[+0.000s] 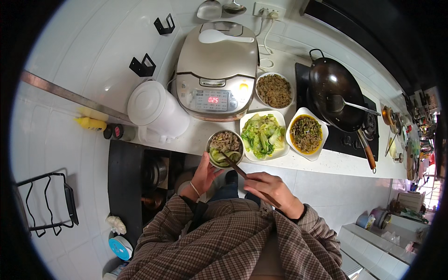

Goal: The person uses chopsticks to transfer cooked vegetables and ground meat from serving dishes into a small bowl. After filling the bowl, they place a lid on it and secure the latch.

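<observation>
My left hand (204, 175) holds a small round bowl (242, 150) just off the counter's front edge. In the bowl lie a brownish minced food (225, 141) and some pale green vegetable (217, 157). Brown chopsticks (239, 169) are gripped in my right hand (275, 189), their tips down in the bowl among the food. Right behind the bowl, a white square plate of cooked lettuce (263, 135) stands on the counter. To its right is a white dish of dark chopped food in orange oil (306, 134).
A rice cooker (214, 65) with a white rice paddle (224, 37) on its lid stands at the back. Left of it is a white pitcher (156, 109). A bowl of brown grainy food (274, 90) sits to its right. A wok (333, 88) with a spatula (357, 107) rests on the black stove.
</observation>
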`<state>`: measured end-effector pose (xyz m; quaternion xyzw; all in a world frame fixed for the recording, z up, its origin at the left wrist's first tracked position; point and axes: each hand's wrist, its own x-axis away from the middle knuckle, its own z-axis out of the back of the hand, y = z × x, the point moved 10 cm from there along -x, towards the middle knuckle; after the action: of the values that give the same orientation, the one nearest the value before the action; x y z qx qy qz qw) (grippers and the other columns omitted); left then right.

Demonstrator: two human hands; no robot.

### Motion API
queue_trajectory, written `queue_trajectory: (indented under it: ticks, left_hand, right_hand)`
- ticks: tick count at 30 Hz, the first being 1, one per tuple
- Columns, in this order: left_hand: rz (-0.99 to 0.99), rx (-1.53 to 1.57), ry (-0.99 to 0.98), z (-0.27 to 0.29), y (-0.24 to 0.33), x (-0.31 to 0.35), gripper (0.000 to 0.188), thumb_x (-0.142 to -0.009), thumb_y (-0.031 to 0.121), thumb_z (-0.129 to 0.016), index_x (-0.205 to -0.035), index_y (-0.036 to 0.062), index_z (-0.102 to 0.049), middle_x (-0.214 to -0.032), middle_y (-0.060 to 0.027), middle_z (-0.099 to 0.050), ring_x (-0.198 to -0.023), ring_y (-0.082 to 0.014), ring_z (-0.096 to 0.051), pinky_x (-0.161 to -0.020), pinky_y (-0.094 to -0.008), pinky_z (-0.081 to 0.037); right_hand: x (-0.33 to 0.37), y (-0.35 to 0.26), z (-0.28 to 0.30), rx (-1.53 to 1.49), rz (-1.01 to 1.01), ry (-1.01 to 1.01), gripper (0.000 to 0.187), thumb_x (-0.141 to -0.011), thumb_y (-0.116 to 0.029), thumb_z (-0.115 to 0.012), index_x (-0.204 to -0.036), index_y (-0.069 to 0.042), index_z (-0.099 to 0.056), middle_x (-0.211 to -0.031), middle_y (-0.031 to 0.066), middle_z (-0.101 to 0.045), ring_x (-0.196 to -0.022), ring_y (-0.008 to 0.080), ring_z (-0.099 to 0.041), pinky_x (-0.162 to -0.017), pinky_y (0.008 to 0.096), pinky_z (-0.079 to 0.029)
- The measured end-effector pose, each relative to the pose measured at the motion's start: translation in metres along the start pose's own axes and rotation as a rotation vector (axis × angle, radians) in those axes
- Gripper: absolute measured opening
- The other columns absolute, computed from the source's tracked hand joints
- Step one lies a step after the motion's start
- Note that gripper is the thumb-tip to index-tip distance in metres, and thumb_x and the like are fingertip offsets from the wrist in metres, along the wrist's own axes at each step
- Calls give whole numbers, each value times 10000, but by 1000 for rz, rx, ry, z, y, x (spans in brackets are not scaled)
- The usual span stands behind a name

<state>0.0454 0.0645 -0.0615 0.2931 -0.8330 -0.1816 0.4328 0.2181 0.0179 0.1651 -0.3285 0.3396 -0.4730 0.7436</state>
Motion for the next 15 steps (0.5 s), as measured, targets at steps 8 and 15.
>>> queue_trajectory:
  ticks: [8, 15]
  left_hand:
    - [-15, 18, 3, 4, 0, -3, 642, -1061, 607, -384, -1516, 154, -373, -1456, -52, -532, -1297, -198, -542, -1071, -418, -466]
    - [3, 7, 16, 7, -4, -5, 642, -1062, 603, -384, -1521, 155, -364, -1452, -57, -538, -1299, -202, -546, -1073, -419, -469]
  right_hand:
    - [6, 16, 32, -272, -179, 131, 121, -930, -48, -718, -1018, 22, -761, -1039, 153, -728, -916, 243, -708, -781, 342, -576]
    - [8, 45, 21, -245, -170, 134, 114, -913, -58, -735, -993, 14, -773, -992, 137, -747, -907, 236, -707, -782, 323, -575]
